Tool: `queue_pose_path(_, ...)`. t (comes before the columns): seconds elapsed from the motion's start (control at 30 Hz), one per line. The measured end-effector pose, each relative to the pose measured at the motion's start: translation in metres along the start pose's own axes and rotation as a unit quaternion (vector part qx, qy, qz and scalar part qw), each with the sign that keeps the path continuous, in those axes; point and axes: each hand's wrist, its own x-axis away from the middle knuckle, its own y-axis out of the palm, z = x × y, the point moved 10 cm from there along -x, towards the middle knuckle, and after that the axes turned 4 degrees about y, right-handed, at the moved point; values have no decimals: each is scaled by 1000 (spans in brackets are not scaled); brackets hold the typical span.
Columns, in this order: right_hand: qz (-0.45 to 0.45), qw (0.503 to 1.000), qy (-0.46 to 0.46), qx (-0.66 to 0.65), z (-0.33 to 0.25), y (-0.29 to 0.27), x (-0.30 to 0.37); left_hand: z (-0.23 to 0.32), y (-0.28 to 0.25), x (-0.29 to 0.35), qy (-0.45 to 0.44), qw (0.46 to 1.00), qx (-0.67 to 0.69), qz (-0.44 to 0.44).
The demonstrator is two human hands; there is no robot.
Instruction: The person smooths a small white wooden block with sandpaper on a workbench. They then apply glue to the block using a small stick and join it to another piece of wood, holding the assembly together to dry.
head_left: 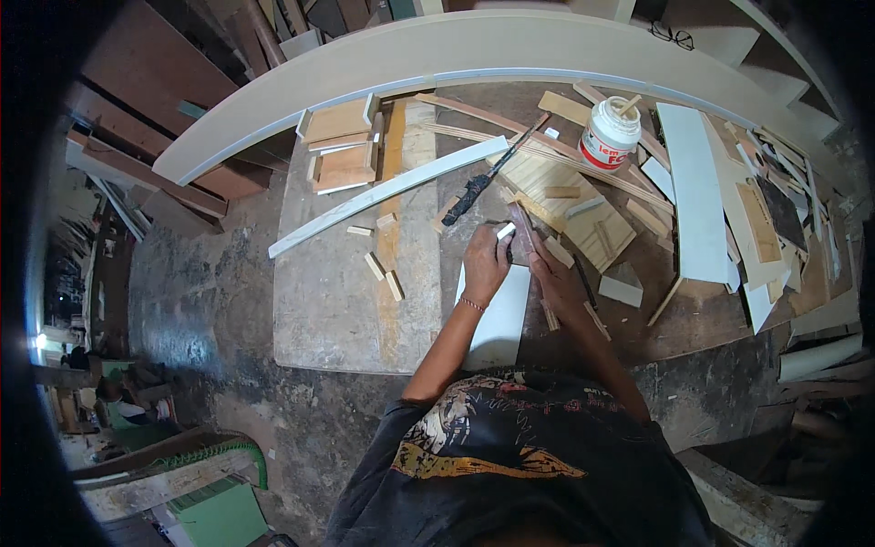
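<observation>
My left hand (487,262) is closed around a small wooden block (505,232) with a white face. My right hand (556,281) grips a flat, dull reddish-brown strip (521,225), whose far end rises beside the block. Whether block and strip touch is too small to tell. Beneath both hands lies a white board (498,335), its near end toward my body. Just beyond is a long thin tool with a black-wrapped handle (468,197). Several small wooden blocks (375,266) lie to the left of my left hand. A pale wood panel (600,239) with offcuts on it sits beyond my right hand.
A white tub (610,135) with a stick in it stands at the back right. A long white strip (387,194) crosses the worktable (314,310). Small wooden trays (344,168) sit far left. White panels (694,201) and scraps crowd the right; a curved panel (365,56) borders the back.
</observation>
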Motion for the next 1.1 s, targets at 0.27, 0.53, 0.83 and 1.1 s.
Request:
queue_pose_path(0.27, 43, 983, -21, 179, -38, -4, 7, -15, 0, 0, -105, 994, -26, -33)
queue_pose_path(0.53, 49, 954, -39, 292, -55, 5, 5, -17, -3, 5, -139, 988, -1, -62)
queue_pose_path(0.83, 118, 961, -93, 230, -54, -14, -7, -31, 5, 17, -236, 965, 69, -85)
queue_pose_path(1.1, 63, 947, -103, 297, -60, 6, 9, -28, 3, 17, -214, 971, 51, -94)
